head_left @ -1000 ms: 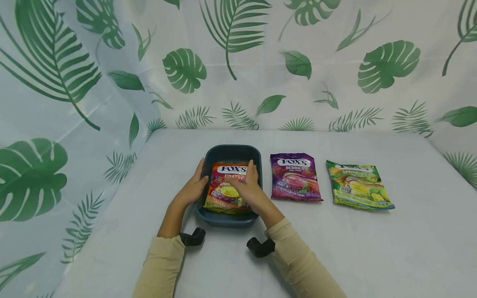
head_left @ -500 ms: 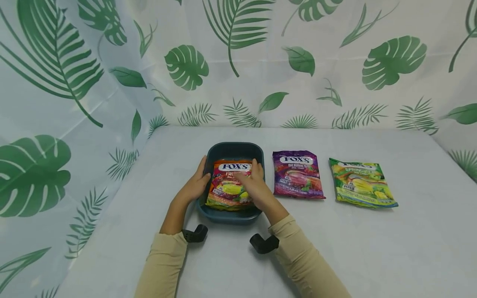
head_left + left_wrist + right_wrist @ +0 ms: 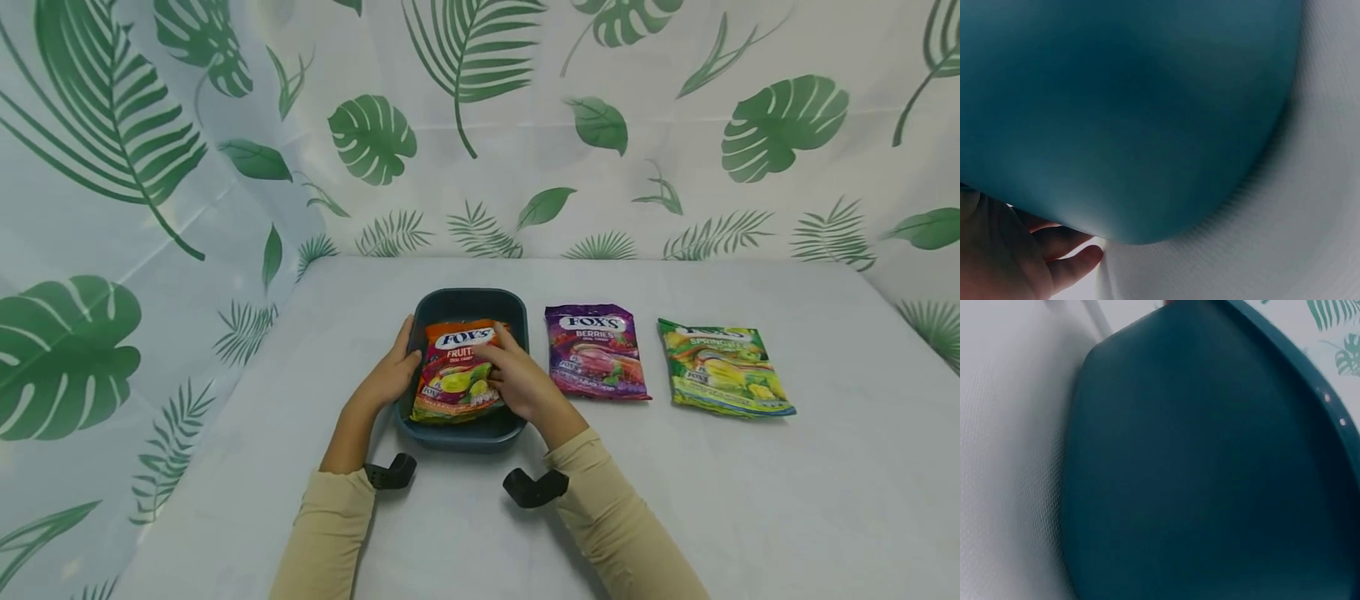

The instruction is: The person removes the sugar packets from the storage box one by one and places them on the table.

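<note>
A dark teal plastic bin [image 3: 480,439] stands on the table, and an orange-red bag of FOX'S Fruits candy [image 3: 456,382] lies in it, its top tilted up to the right. My left hand [image 3: 386,375] holds the bin's left wall, thumb at the rim and fingers along the outside. In the left wrist view those fingers [image 3: 1072,265] show beside the bin's underside [image 3: 1129,125]. My right hand [image 3: 521,379] reaches over the bin's right rim and grips the candy bag's right edge. Only the bin's outer wall [image 3: 1197,456] fills the right wrist view; the right hand is hidden there.
To the right of the bin lies a purple FOX'S Berries bag [image 3: 597,354]. Farther right is a green-yellow FOX'S candy bag [image 3: 723,369]. A white cloth covers the table [image 3: 750,500], and a leaf-print curtain [image 3: 517,133] hangs behind and at the left.
My right hand's fingers have curled onto the Fruits bag's right edge, and the bag has turned and tilted slightly. The left hand and the bin keep their places.
</note>
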A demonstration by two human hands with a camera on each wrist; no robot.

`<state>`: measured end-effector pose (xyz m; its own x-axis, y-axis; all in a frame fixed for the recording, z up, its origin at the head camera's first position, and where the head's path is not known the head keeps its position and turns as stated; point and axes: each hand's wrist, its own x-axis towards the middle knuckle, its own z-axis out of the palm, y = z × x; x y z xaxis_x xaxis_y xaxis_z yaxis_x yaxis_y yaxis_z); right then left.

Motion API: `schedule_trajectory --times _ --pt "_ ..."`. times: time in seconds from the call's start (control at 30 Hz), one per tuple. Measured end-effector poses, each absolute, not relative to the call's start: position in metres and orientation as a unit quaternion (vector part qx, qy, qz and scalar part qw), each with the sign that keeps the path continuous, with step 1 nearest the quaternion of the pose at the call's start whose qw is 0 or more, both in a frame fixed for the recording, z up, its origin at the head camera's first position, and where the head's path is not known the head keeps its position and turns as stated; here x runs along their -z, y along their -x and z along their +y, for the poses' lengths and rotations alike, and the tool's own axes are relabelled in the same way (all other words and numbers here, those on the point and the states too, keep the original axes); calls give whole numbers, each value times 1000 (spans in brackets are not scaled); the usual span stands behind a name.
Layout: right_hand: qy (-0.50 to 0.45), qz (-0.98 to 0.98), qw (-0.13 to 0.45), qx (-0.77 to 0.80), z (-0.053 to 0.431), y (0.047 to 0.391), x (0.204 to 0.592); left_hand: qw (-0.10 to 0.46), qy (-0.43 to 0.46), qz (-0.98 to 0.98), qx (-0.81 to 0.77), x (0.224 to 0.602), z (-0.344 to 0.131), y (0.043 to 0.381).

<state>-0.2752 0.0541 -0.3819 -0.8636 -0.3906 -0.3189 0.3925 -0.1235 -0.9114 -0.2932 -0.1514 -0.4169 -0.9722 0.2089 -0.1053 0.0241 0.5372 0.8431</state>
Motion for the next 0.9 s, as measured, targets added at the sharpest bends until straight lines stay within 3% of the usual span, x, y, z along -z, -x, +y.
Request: schedule_trajectory --times 0.43,0.9 --pt "47 602 311 734 54 273 384 93 -71 875 -469 417 -151 292" --pt "37 654 265 708 52 268 386 95 -68 875 -470 416 -151 292"
